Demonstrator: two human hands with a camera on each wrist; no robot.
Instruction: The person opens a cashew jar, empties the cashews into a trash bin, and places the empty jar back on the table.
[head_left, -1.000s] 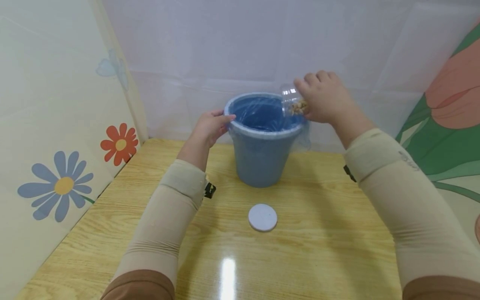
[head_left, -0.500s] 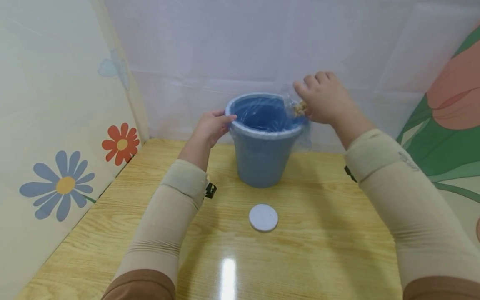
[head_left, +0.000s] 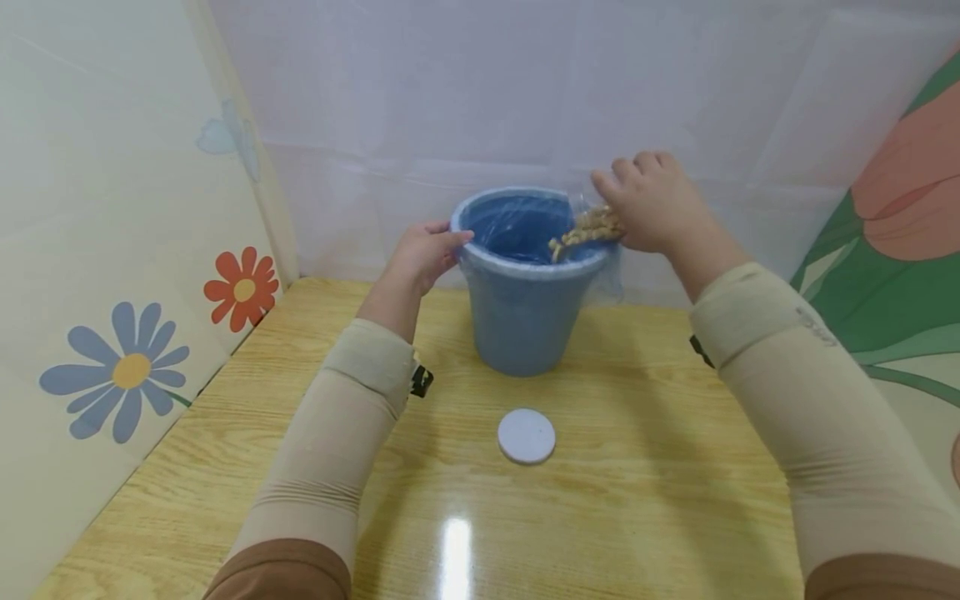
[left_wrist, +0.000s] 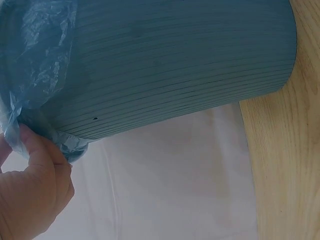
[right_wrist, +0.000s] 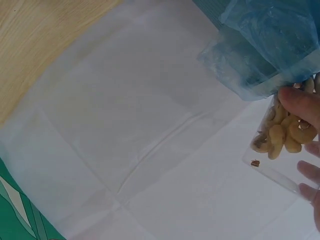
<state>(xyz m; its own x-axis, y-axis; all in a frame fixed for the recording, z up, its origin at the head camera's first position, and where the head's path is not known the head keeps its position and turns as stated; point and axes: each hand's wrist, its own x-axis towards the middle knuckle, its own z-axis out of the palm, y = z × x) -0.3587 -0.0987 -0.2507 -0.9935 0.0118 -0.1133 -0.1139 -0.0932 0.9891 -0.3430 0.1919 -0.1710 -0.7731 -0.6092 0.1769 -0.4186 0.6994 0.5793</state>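
A blue trash bin (head_left: 521, 325) stands upright on the table, lined with a thin blue plastic bag (left_wrist: 42, 45) folded over its rim. My left hand (head_left: 420, 254) grips the rim at the left, thumb on top, holding the bag edge there. Over the bin's right side, my right hand (head_left: 656, 204) holds a clear jar (right_wrist: 272, 175) tipped with its mouth toward the inside. Cashews (right_wrist: 287, 135) fill part of the jar, and some spill from it into the bin. The bin's bottom is hidden.
A round white lid (head_left: 527, 436) lies flat on the wooden table (head_left: 600, 517) in front of the bin. A pale cloth wall (head_left: 420, 83) rises close behind it. Flower-printed panels (head_left: 112, 208) stand at both sides.
My right hand has tipped the jar further and lowered slightly. The cashews have slid toward its mouth and now pour into the bin. My left hand stays at the rim.
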